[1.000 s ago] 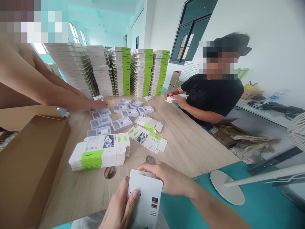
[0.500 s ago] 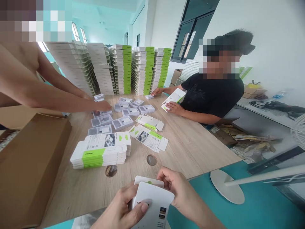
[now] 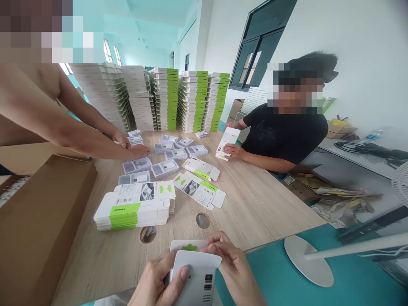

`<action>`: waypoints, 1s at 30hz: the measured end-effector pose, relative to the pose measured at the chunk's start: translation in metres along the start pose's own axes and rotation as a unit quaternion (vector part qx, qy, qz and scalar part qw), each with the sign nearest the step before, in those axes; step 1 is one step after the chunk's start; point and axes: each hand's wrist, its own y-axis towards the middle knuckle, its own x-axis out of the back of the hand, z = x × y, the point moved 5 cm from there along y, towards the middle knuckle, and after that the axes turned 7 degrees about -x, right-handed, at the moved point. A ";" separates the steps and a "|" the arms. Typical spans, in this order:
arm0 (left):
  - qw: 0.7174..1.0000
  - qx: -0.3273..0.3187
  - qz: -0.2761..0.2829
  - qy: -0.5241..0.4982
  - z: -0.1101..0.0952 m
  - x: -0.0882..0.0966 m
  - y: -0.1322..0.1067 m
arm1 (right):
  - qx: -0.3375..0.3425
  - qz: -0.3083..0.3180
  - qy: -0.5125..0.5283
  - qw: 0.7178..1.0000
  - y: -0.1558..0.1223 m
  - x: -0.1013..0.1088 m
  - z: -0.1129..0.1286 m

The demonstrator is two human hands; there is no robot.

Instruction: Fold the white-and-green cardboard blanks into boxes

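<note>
Close to me, a white folding carton (image 3: 194,278) with black print and a green hanger tab is held upright at the table's front edge. My left hand (image 3: 159,278) is closed round its left side, thumb across the front panel. At the carton's upper right edge, the bent fingers of my right hand (image 3: 231,261) pinch the side by the top flap; some fingertips are hidden behind the card. Beyond lie a stack of flat cartons (image 3: 124,216), two loose flat cartons (image 3: 199,190) and several clear plastic trays (image 3: 164,168) with small white items in them.
Tall stacks of white and green boxes (image 3: 165,100) line the table's back. A brown cardboard box (image 3: 47,225) stands at left. One person's hands (image 3: 138,151) are among the trays; a person in black (image 3: 280,131) holds a carton at right. A fan base (image 3: 309,261) stands on the floor.
My hands and carton have shifted slightly left and down, my right fingers closing in on its top edge. The person in black has brought their far hand from the table to their carton.
</note>
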 end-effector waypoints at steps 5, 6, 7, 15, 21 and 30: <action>0.997 -0.019 -0.078 0.005 -0.001 0.002 -0.007 | -0.163 0.110 0.201 0.960 -0.009 -0.023 -0.014; 0.995 -0.034 -0.087 0.018 -0.001 0.003 -0.007 | -0.161 0.116 0.227 0.954 -0.011 -0.026 -0.011; 0.993 -0.052 -0.097 0.033 -0.001 0.005 -0.006 | -0.147 0.113 0.240 0.953 -0.013 -0.027 -0.006; 0.960 -0.189 -0.167 0.118 -0.016 0.016 0.015 | 0.161 -0.049 0.190 0.967 -0.006 -0.042 0.036; 0.972 -0.069 -0.197 -0.109 -0.012 0.016 0.023 | 0.213 -0.083 0.194 0.954 0.021 -0.062 0.044; 0.892 -0.036 -0.401 -0.203 0.027 0.014 0.027 | 0.175 -0.158 0.244 0.941 0.032 -0.085 0.032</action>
